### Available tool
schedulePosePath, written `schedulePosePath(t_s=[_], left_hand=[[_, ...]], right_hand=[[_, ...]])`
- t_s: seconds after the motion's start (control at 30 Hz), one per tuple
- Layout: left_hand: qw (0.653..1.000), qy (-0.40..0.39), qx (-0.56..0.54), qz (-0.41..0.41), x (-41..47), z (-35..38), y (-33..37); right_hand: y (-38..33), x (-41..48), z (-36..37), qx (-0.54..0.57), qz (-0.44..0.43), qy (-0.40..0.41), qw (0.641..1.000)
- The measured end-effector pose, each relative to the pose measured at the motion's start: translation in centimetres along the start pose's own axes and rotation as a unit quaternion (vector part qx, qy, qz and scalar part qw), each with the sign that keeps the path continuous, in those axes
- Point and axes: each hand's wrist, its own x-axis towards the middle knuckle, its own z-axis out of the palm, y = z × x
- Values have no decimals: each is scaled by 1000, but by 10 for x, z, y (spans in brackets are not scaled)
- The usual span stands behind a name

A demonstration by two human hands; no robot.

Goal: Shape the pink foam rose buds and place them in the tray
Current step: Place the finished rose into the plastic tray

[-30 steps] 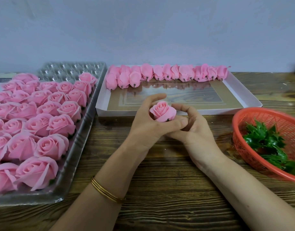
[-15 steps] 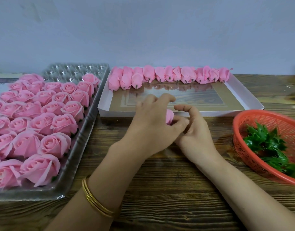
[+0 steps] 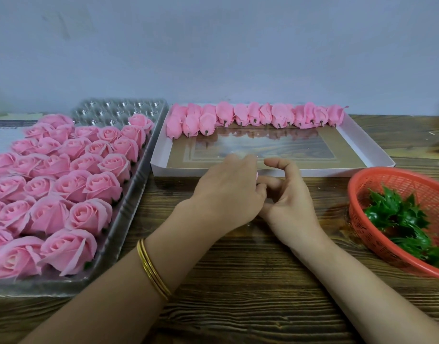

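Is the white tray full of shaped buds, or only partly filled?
Partly filled. The white tray has shaped buds only along its far edge; the rest of its floor is bare.

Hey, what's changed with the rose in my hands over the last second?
The left hand has rolled over the rose bud and closed around it, so the bloom that faced up is now hidden but for a pink sliver. The right hand stays beside it; its grip is hidden. The white tray, its row of shaped buds, the plastic tray of roses and the red basket have not moved.
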Motion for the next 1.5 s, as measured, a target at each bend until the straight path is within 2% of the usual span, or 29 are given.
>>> schedulePosePath(t_s=[0.47,0.67,0.83,1.13,1.4,1.5], left_hand=[[1000,-11,-6,10,10,-4,-10],[999,-9,28,24,13,-6,-10],[998,20,60,22,20,-16,-18],[992,99,54,-59,49,-88,-59],[979,109,-8,-173,90,-133,-134],[974,106,6,-199,100,-139,-158]], right_hand=[[1,1,5,104,-17,-7,994],[-1,1,6,149,-10,1,989],[-1,1,5,134,6,2,991],[-4,2,0,109,41,18,993],[-4,1,1,91,50,22,994],[-5,0,2,83,54,21,995]])
